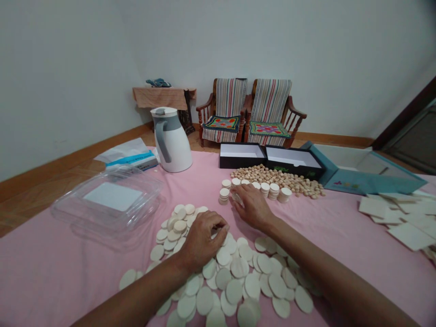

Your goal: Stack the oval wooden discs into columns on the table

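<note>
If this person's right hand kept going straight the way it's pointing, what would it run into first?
Probably the short stack of pale round discs just past the fingertips of the right hand. Depth is hard to judge from this view, so they may already be touching.

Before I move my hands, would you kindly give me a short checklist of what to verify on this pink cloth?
Left hand resting on the pile of pale round discs: ok.
Left hand's grip on a single disc: cannot tell, the curled fingers hide it.
Right hand touching the short disc stacks: ok, its fingertips are among them.
Those stacks standing upright: ok.
Stacks apart from the heap of small round pellets: not ok, they sit against its front edge.
</note>
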The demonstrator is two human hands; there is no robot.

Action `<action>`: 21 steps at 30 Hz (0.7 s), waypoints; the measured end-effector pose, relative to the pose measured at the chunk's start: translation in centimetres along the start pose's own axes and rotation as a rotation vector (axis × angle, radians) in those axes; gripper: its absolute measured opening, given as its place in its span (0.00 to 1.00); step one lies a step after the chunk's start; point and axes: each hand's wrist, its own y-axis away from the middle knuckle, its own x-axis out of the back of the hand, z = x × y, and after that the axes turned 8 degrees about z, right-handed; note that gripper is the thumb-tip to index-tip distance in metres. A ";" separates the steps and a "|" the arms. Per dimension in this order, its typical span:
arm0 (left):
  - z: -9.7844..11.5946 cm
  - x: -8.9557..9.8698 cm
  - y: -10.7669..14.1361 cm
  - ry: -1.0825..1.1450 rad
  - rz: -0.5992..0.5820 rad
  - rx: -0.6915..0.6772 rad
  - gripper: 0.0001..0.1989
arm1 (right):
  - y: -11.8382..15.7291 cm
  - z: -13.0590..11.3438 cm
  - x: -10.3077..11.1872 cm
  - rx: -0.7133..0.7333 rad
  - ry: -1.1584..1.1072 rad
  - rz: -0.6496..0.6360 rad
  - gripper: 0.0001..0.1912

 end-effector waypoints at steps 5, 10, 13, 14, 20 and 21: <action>0.0 0.1 0.0 -0.008 0.007 -0.002 0.08 | -0.3 0.0 -0.3 -0.023 0.016 -0.012 0.11; 0.1 0.1 -0.1 -0.010 0.004 -0.007 0.07 | -0.2 0.1 -0.1 -0.066 -0.005 -0.003 0.12; 0.1 0.1 0.0 -0.006 0.005 -0.004 0.07 | 0.3 0.3 0.4 -0.085 -0.038 0.039 0.13; 0.1 0.1 0.0 -0.003 0.003 -0.005 0.07 | 0.5 0.5 0.6 -0.105 -0.050 0.056 0.13; -0.1 0.0 0.0 -0.010 -0.011 -0.002 0.07 | 2.1 2.2 0.1 -0.343 -0.200 -0.049 0.17; -0.1 0.0 0.0 -0.012 -0.009 -0.002 0.07 | 2.2 2.5 -0.2 -0.361 -0.238 -0.074 0.19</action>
